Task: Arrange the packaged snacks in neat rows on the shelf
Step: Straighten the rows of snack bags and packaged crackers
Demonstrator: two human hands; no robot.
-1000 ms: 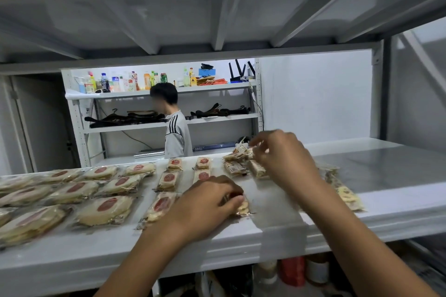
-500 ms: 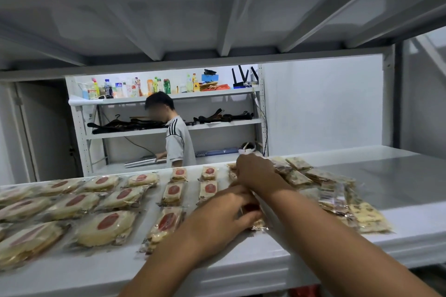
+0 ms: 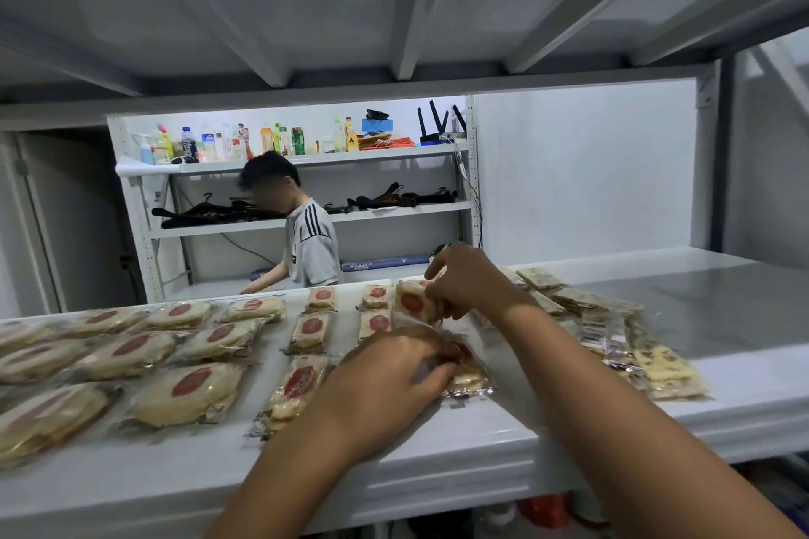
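Clear-wrapped pale snacks with red round labels lie in rows on the white shelf (image 3: 437, 451). Large packets (image 3: 188, 394) fill the left, smaller ones (image 3: 311, 330) form columns in the middle. My left hand (image 3: 385, 376) rests on a small packet (image 3: 466, 372) near the front, fingers curled over it. My right hand (image 3: 464, 280) pinches another small red-labelled packet (image 3: 411, 302) at the back of that column. A loose heap of unsorted packets (image 3: 613, 328) lies to the right, partly hidden by my right forearm.
Another person (image 3: 306, 241) stands behind the shelf at a second rack (image 3: 306, 160) with bottles and black hangers. The shelf's right end (image 3: 722, 298) is bare grey metal. An upper shelf (image 3: 394, 13) hangs close overhead. Red items (image 3: 547, 510) sit below.
My right hand went from the heap on the right to the back of the middle column, carrying a small packet. My left hand stayed on the front packet. The camera moved closer.
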